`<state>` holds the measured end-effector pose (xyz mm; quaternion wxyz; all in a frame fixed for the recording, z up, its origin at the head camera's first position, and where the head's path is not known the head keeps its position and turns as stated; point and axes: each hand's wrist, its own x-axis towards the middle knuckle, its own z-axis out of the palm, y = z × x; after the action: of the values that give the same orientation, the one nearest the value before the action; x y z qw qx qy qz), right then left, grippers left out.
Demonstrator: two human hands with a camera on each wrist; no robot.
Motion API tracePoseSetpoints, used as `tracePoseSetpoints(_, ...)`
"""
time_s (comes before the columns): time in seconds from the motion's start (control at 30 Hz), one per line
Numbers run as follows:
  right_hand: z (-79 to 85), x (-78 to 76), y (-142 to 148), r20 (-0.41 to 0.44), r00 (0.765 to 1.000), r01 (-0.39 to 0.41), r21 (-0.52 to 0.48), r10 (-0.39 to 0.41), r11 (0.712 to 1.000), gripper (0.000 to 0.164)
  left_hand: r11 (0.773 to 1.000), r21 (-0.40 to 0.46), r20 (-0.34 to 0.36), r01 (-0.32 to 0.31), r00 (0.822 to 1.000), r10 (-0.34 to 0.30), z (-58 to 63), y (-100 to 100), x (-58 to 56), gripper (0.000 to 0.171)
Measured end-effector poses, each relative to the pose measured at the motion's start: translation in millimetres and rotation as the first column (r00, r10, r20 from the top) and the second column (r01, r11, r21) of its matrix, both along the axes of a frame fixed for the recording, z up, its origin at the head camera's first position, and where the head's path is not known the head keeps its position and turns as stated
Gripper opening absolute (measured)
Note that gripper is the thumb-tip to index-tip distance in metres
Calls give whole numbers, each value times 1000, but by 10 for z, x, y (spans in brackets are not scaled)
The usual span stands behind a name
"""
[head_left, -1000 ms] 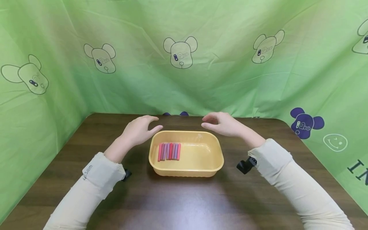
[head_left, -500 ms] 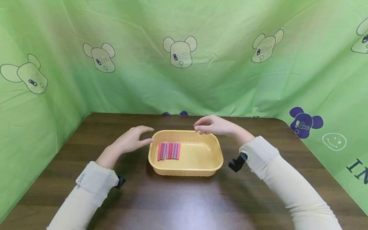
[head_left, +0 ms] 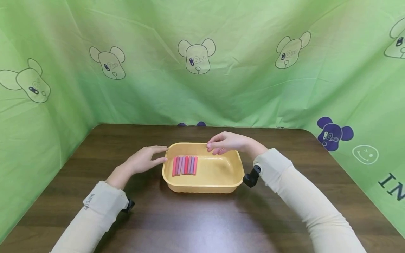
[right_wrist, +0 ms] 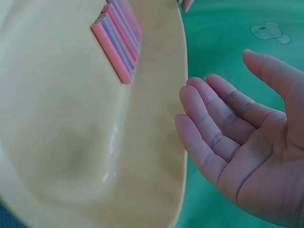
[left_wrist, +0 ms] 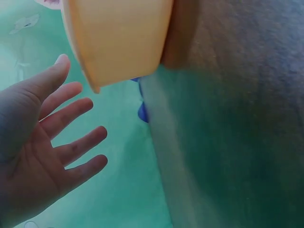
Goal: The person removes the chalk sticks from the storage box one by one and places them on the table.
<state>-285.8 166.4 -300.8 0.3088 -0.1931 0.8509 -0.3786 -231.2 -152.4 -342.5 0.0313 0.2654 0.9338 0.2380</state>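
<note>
A pale yellow plastic basin [head_left: 218, 189] stands on the table. On its floor, toward the left, several pink, red and purple sticks [head_left: 185, 165] lie side by side in a row. My left hand [head_left: 142, 161] is at the basin's left end, fingers spread and nothing in it; in the left wrist view its fingertips are near the rim. Over the far right part of the basin hovers my right hand [head_left: 232, 142], its fingers loosely bent. The right wrist view shows that palm [right_wrist: 256, 166] bare, with fingertips close to the rim.
The brown wooden table [head_left: 202, 225] extends around the basin. A green cloth [head_left: 196, 98] with bear-head prints hangs behind it and at both sides. Each wrist carries a small black camera [head_left: 252, 176] below the sleeve cuff.
My right hand has moved left and slightly down, from beyond the basin's far right to over it. My left hand has lowered to the basin's left end. The sticks have stayed in place.
</note>
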Motion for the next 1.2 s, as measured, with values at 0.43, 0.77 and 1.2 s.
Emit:
tracePoseSetpoints(0.43,-102,-109,-121,105,994,-4,-70,12,998,44,999,25,-41,30,999,-29,-134,-37,-34,44)
tracePoseSetpoints(0.77,-216,-195,-203,148,989,-4,-86,17,996,40,999,20,-62,37,997,-35,-134,-49,-38,43)
tracePoseSetpoints(1.2,-394,-254,-318,220,975,-28,-46,38,999,35,999,26,-65,38,997,-36,-129,-59,-46,42)
